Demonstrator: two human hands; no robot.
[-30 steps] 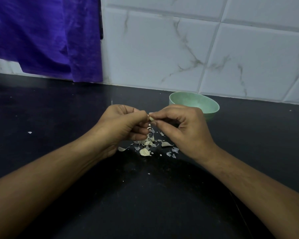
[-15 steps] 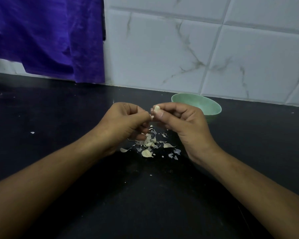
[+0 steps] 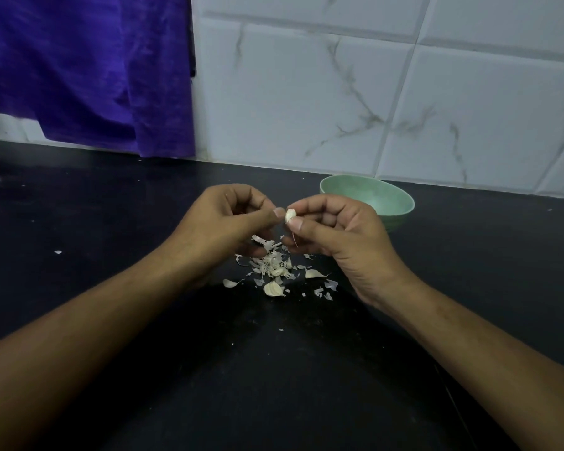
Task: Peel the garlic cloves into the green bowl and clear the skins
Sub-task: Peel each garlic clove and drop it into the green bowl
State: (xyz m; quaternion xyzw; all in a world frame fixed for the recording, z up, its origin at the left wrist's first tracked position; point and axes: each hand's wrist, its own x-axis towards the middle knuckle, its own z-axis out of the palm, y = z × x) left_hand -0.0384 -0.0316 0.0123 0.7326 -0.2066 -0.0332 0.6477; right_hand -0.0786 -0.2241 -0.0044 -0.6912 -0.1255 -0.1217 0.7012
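My right hand [image 3: 339, 236] pinches a small pale garlic clove [image 3: 289, 215] between thumb and forefinger, raised above the black counter. My left hand [image 3: 222, 226] is beside it with curled fingers, its thumb tip touching the clove's left side. Below both hands lies a heap of papery garlic skins [image 3: 271, 263] with unpeeled cloves among them, one [image 3: 272, 289] at the front and one [image 3: 313, 273] to the right. The green bowl [image 3: 394, 198] stands just behind my right hand; its inside is partly hidden.
The black counter [image 3: 111, 222] runs back to a white marbled tile wall [image 3: 339, 92]. A purple cloth [image 3: 88, 70] hangs at the back left. Small skin flecks, one [image 3: 58, 252] among them, lie scattered to the left.
Both hands have lifted slightly and the clove has turned more into view between my right fingers. A bit of skin has come away toward the heap.
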